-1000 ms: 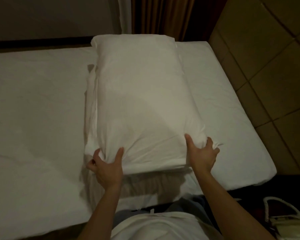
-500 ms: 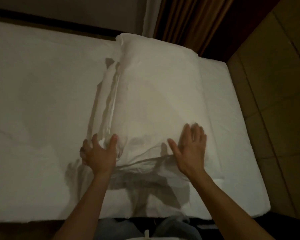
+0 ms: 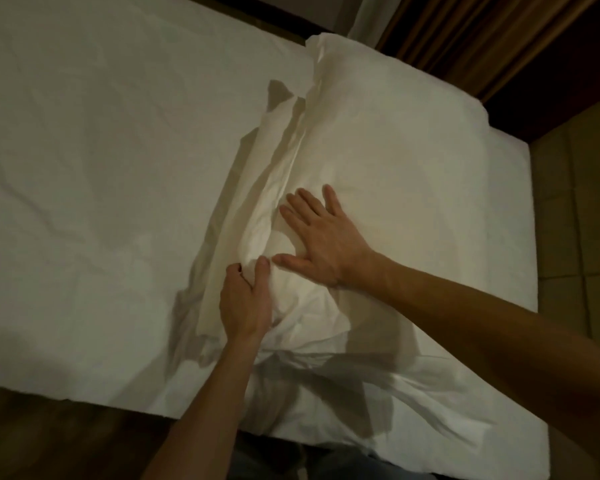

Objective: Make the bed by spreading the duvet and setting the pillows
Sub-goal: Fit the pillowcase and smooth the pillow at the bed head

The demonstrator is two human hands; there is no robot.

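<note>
A white pillow [image 3: 395,140] lies lengthwise on the right half of the white-sheeted bed [image 3: 101,150], its loose pillowcase flap [image 3: 257,188] bunched along its left side. My left hand [image 3: 245,303] pinches a fold of that case at the pillow's near left corner, thumb against curled fingers. My right hand [image 3: 323,240] lies flat on the pillow just beyond it, fingers straight and spread, pressing the fabric down. No duvet is in view.
Brown curtains [image 3: 482,39] hang behind the bed's far right corner. A tiled floor [image 3: 582,220] runs along the bed's right side. Dark wooden floor [image 3: 49,434] shows below the near edge at left. My legs stand against the near edge.
My right hand slid left from the pillow's near right part to its left side, close to my left hand. The left hand now pinches the case. The camera moved nearer.
</note>
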